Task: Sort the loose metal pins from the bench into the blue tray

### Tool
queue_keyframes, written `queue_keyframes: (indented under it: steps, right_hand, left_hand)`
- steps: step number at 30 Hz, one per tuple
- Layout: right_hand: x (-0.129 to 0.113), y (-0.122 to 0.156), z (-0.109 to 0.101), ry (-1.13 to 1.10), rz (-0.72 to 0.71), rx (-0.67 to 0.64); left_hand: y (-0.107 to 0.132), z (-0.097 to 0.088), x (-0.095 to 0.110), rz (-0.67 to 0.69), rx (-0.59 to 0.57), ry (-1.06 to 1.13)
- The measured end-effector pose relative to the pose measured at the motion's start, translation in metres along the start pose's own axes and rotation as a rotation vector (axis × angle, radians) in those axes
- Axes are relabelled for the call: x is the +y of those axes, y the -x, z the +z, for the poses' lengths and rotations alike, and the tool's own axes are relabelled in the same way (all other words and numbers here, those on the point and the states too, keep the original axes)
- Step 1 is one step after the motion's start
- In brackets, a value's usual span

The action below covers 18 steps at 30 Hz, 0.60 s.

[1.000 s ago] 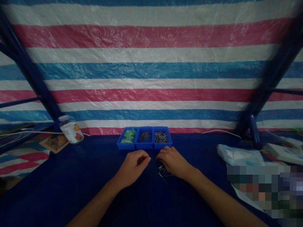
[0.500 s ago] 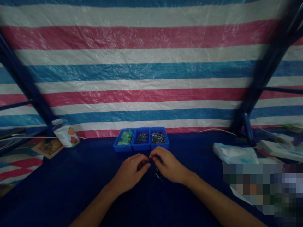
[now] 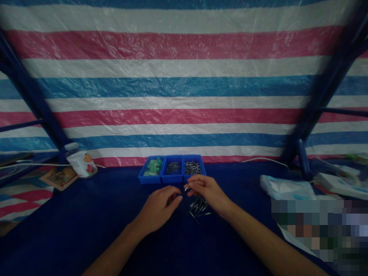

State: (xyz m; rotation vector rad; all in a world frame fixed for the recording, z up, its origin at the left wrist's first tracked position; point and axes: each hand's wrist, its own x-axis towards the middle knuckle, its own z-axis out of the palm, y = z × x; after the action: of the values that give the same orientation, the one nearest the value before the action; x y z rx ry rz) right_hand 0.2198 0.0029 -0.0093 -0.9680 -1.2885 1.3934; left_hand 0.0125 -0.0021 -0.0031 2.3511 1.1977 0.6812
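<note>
Our right hand [image 3: 208, 191] pinches a short metal pin [image 3: 186, 188] between thumb and fingertips, just above a loose pile of pins [image 3: 198, 209] on the dark blue bench [image 3: 86, 234]. Our left hand [image 3: 158, 207] curls closed nearby; we cannot tell whether it holds anything. Just ahead sits a blue three-compartment tray [image 3: 149, 180] with green plastic pieces [image 3: 153, 167] and two lots of pins [image 3: 192, 167]. A slack pinch could drop the pin, and the dark surface would hide it. A bottle [image 3: 81, 161] off to the left shows a fruit picture, with no legible writing.
</note>
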Motion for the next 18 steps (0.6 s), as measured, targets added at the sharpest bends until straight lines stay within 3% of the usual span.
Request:
queue_keyframes:
  steps: [4,9,13,18]
  right_hand:
    - [-0.005,0.001,-0.004,-0.072,0.128,0.072]
    - [-0.003,-0.006,-0.015,0.007,0.15,0.176]
    - [-0.006,-0.01,-0.025,0.449,0.064,0.218]
    - [-0.015,0.0,-0.033,0.911,-0.019,0.091]
  left_hand:
    - [0.0,-0.002,-0.003,-0.017,0.03,-0.008]
    - [0.0,-0.003,-0.003,-0.006,0.019,-0.043]
    - [0.0,-0.002,-0.002,-0.004,-0.004,-0.061]
    - [0.001,-0.001,-0.002,0.002,-0.04,-0.079]
